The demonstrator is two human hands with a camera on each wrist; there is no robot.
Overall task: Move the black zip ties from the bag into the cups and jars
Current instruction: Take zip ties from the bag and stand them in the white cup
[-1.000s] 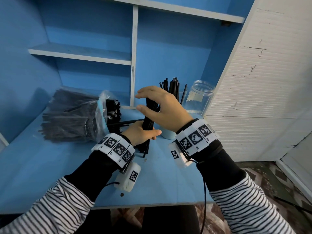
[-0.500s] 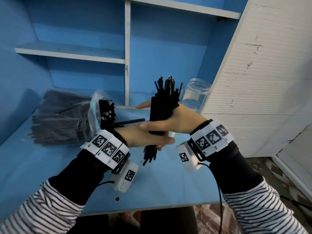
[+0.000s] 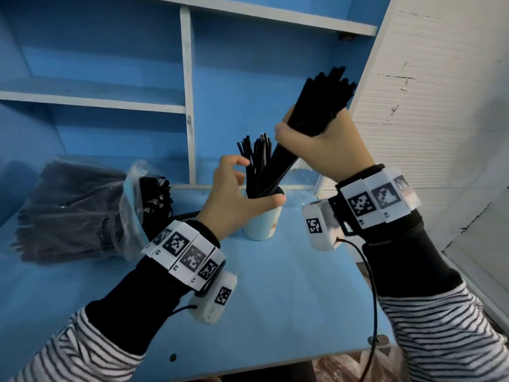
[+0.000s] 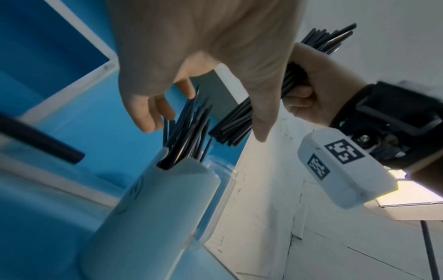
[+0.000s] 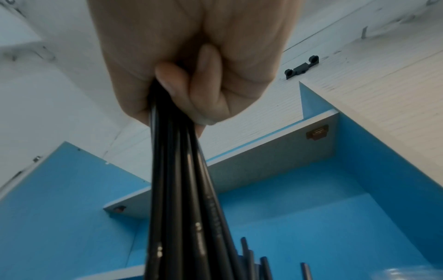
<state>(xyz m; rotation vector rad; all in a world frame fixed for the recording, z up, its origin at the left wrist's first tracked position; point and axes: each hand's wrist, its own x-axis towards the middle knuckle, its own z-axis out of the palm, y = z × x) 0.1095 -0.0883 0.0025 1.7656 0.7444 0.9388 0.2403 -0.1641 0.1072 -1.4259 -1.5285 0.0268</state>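
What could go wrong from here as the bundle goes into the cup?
The cup already holds splayed zip ties, so the incoming bundle gripped by the right hand may snag or push some out. The bundle enters tilted, so it could tip the cup; the left hand is only spread near the rim.

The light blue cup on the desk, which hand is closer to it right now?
Left. The left hand hovers right at the rim of the light blue cup, thumb across its mouth. The right hand is raised above and to its right, gripping a bundle of zip ties.
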